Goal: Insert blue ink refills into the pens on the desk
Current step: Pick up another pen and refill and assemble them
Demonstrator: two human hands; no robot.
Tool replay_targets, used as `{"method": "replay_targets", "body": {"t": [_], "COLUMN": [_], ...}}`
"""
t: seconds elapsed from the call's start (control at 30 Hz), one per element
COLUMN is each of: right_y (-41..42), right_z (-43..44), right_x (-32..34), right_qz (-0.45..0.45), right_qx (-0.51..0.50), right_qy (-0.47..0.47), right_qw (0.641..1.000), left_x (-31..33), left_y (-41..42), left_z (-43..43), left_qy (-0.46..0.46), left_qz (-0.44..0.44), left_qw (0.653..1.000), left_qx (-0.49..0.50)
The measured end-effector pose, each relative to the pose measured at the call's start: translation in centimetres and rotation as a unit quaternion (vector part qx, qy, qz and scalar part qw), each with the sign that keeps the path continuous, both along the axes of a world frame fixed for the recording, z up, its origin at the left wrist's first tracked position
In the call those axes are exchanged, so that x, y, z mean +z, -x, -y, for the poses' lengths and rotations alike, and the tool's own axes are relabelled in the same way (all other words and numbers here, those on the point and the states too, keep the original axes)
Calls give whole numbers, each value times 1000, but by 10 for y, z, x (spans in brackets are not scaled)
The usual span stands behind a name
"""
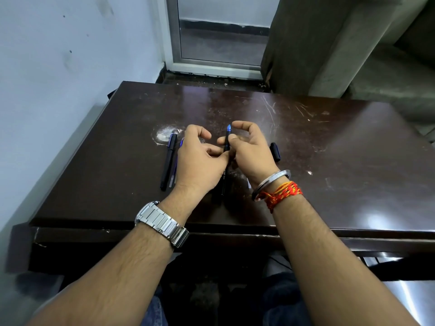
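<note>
At centre frame the left hand and right hand both pinch a black pen. Fingers hide its middle, and its blue tip shows above. On the table, a capped pen and a refill lie at left, partly behind the left hand. A pen cap lies at right.

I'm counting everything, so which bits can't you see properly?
Head view: left hand and right hand hide the middle of the held pen.
Head view: refills beside the desk pen run under the left hand; number unclear.
Head view: printing on the held pen, too small.
</note>
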State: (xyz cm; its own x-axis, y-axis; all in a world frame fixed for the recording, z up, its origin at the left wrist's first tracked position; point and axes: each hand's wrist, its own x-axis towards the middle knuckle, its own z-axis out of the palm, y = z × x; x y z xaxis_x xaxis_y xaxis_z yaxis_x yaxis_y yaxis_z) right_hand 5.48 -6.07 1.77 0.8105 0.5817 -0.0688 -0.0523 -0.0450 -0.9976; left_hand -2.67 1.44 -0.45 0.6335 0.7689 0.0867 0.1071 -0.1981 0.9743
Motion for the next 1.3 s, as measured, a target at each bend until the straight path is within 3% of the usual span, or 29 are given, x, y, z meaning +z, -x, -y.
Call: {"method": "replay_targets", "body": {"t": [0.07,0.2,0.37,0.53,0.67,0.8,0.87,0.97,1.07,1.3], "right_y": [0,1,-3,-3,-12,-27,-32,-29,-20,-11], "right_z": [0,0,0,2,3,12,19,20,14,2], "right_x": [3,0,2,-3,-1,4,2,-6,-12,-18], "right_qz": [-43,21,-30,10,44,81,108,170,270,302], "right_qx": [-1,-11,-31,-37,-131,-267,-254,-149,-90,-46], "right_qy": [-25,28,-22,33,-49,-108,-46,104,210,285], "right_qw": [999,999,999,999,989,954,960,969,936,908], "left_x": [1,1,1,-1,-3,-6,-6,-7,-9,-9], "left_y": [0,0,0,0,-2,-1,-1,-2,-2,-1], "left_z": [0,0,0,-3,-3,-5,-7,-9,-8,-10], "left_qy": [0,-3,13,-7,-32,-39,-26,-26,-37,-48], "left_qz": [-2,-4,3,1,-45,-84,-87,-95,-105,-116], "left_qw": [1000,1000,1000,1000,996,994,995,995,994,992], "left_qx": [1,4,-10,-23,-72,-64,-39,-12,2,-5]}}
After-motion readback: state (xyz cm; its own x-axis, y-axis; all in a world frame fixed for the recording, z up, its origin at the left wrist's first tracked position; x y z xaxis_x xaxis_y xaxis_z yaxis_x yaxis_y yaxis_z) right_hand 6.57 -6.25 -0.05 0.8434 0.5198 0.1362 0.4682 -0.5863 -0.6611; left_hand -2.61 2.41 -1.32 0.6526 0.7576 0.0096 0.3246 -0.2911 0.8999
